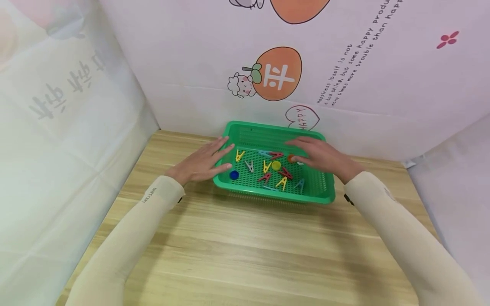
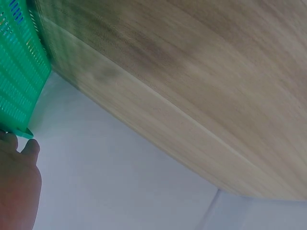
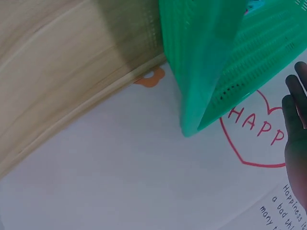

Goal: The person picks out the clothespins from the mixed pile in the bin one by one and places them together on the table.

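A green plastic basket [image 1: 275,196] with a perforated floor stands on the wooden table, against the back wall. Inside it lie several clothespins in yellow, red, blue and grey, such as a yellow clothespin [image 1: 282,183] and a grey clothespin [image 1: 250,166]. Bottle caps lie among them: a yellow cap [image 1: 276,165], a blue cap [image 1: 234,174], an orange cap [image 1: 292,158] and a white one partly hidden. My left hand [image 1: 204,161] is at the basket's left rim, fingers extended over it. My right hand [image 1: 319,155] hovers over the right side with fingers stretched out, holding nothing visible.
The wooden table [image 1: 245,246] extends in front of the basket. A white printed sheet [image 1: 191,63] covers the back and side walls. At the right rear table edge, a small white object [image 1: 408,164] lies near the wall.
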Motion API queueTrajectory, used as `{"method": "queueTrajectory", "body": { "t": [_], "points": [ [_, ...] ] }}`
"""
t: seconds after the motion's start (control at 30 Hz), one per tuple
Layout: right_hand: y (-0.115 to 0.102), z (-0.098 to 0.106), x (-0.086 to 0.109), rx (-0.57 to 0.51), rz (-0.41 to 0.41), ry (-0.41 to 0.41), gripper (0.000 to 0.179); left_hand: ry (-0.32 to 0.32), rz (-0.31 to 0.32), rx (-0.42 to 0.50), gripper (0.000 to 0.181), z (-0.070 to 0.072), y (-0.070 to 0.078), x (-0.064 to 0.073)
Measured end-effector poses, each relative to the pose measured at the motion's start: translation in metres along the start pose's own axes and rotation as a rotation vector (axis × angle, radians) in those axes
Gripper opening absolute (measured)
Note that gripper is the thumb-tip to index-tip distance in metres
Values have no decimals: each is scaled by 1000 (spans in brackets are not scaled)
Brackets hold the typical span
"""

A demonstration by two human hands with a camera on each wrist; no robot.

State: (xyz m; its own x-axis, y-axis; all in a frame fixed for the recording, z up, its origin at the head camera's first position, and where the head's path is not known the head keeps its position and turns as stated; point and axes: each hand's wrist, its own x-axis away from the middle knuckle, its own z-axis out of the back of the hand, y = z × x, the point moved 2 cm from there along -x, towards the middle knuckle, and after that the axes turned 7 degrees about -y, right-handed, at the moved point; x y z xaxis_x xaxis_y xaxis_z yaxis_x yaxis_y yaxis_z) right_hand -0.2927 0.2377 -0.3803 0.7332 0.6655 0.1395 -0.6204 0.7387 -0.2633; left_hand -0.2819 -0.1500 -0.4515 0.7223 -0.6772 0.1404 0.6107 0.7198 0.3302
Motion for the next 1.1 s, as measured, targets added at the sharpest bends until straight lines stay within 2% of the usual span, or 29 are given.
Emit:
{"method": "queueTrajectory", "body": {
  "t": [0.23,0.43,0.7,1.1],
  "points": [
    [-6,1,-18,-13,49,-20,52,-3,3,11,82,0,0,0],
    [-10,2,-32,-23,57,-43,49,6,-1,3,82,-2,-1,0],
    [-14,-4,-53,-47,97,-88,47,11,-6,-5,80,-2,-1,-1],
    [-28,-22,-81,-22,219,-238,45,4,5,-10,80,-3,-3,-1]
  ]
}}
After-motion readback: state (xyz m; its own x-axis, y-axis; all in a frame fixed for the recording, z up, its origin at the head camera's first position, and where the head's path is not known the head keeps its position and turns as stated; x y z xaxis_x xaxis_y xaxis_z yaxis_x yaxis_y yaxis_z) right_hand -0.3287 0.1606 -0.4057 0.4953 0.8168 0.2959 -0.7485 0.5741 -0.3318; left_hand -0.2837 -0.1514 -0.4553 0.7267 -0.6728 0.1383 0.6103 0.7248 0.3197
